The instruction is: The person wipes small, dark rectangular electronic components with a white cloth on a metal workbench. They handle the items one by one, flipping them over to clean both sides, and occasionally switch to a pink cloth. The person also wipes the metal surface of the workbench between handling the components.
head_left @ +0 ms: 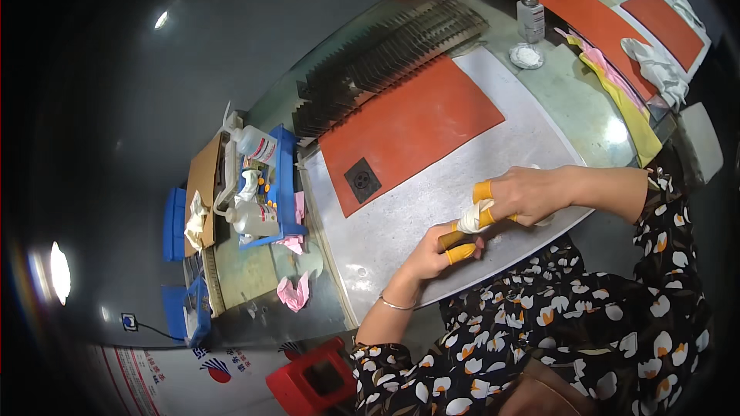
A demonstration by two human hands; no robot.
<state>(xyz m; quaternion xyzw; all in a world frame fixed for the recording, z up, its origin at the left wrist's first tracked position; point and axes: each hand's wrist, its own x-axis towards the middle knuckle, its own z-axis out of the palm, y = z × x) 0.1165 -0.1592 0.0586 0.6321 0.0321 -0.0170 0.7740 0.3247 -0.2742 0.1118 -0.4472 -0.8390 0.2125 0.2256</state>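
Both my hands meet over the near edge of the pale work sheet (532, 146), with yellow finger cots on several fingers. A bunched white cloth (472, 219) is at the fingertips of my right hand (520, 194), which is closed on it. My left hand (433, 253) is closed just below the cloth, thumb and fingers brought together; what they hold, if anything, is hidden. Beyond my hands, a small dark square plate (375, 187) with a round pattern lies on an orange mat (420, 127).
A long rack of thin dark plates (393, 50) stands behind the mat. At left, a blue tray (287, 177) holds squeeze bottles (254, 218), with pink cloth (293, 293) nearby. A capped bottle (531, 19) and a dish of white material (526, 55) stand far right.
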